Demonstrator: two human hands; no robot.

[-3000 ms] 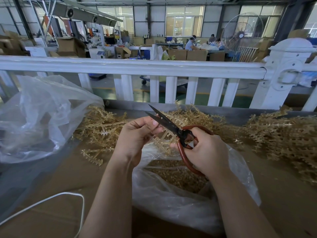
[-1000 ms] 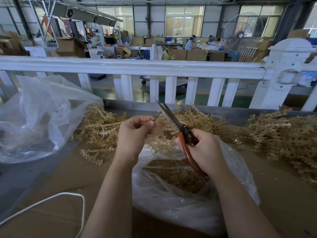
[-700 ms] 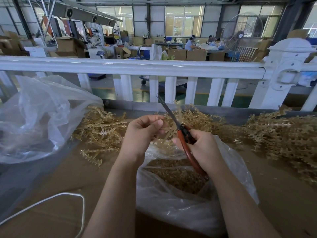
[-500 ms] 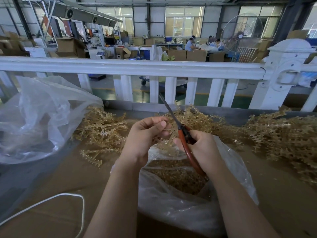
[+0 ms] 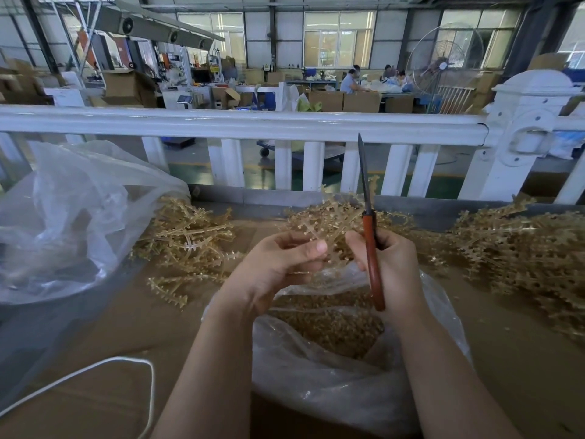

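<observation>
Spanning the frame, the counter (image 5: 95, 359) carries a large clear bag (image 5: 72, 217) at left, its contents unclear, and heaps of tan sprues (image 5: 522, 248). An open centre bag (image 5: 332, 391) holds small tan cut pieces (image 5: 326, 324). Above it, the left hand (image 5: 278, 264) pinches one sprue (image 5: 319, 223), and the right hand (image 5: 395, 267) grips red-handled scissors (image 5: 370, 258), blades together, pointing up.

Bench: my worktop (image 5: 522, 359), covered in brown board.
Left: crumpled clear bag (image 5: 63, 223), with gold plastic sprigs (image 5: 190, 242) heaped just beside it.
Right: bigger sprig heap (image 5: 522, 248).
Before me: open bag (image 5: 332, 384) of cut bits.
Near-left: white cord (image 5: 148, 384).
</observation>
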